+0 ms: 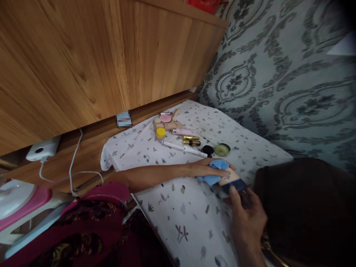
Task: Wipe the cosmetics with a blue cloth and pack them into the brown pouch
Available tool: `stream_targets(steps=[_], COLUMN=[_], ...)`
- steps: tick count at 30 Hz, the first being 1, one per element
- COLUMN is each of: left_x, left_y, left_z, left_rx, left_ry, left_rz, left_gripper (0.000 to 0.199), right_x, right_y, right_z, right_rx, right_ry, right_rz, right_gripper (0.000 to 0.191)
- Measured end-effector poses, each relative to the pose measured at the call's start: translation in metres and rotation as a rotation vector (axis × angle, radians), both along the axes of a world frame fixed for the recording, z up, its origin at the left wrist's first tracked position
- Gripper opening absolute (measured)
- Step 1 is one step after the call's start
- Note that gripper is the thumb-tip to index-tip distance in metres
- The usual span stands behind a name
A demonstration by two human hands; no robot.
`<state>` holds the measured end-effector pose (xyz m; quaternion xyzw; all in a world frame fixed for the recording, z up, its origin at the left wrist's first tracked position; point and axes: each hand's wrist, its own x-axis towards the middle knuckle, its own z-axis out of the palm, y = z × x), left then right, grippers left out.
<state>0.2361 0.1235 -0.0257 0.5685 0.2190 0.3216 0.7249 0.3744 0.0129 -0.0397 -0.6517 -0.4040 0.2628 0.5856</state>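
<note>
Over the patterned cloth on the table, my left hand is closed around a bunched blue cloth and presses it against a beige tube. The tube lies tilted, its dark blue cap toward my right hand. My right fingers pinch that dark end, thumb on top. Just beyond my left hand are a green round container, a black round piece and a white pen-like stick. Any print on the tube is too small to read.
Farther back lie gold tubes, a pink tube, a yellow-lidded jar and a pink oval item. A wooden cabinet borders the table. A dark brown object stands right; a white device with cable sits left.
</note>
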Motion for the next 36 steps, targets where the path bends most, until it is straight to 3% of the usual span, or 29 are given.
stream_targets(steps=[7, 12, 17, 25, 30, 36], left_x=[-0.005, -0.003, -0.002, -0.006, -0.001, 0.0], left_y=[0.001, 0.002, 0.0, -0.003, -0.002, -0.004], left_z=[0.004, -0.002, 0.0, 0.007, 0.0, 0.005], left_rx=[-0.001, -0.001, 0.017, 0.053, 0.016, -0.035], left_ry=[-0.014, -0.049, -0.07, -0.074, -0.088, -0.051], left_rz=[-0.029, -0.019, -0.036, -0.059, -0.003, -0.004], left_gripper=[0.031, 0.043, 0.05, 0.052, 0.056, 0.056], right_x=[-0.001, -0.001, 0.003, 0.005, 0.002, -0.001], right_y=[-0.004, -0.004, -0.003, 0.001, 0.002, 0.002], right_z=[0.004, 0.005, 0.008, 0.005, 0.004, 0.005], right_rx=[0.107, 0.103, -0.009, -0.106, 0.022, 0.073], right_ry=[-0.296, -0.226, -0.134, 0.175, 0.152, 0.086], right_rz=[0.07, 0.062, 0.005, 0.096, 0.073, 0.083], right_gripper=[0.083, 0.079, 0.073, 0.064, 0.069, 0.069])
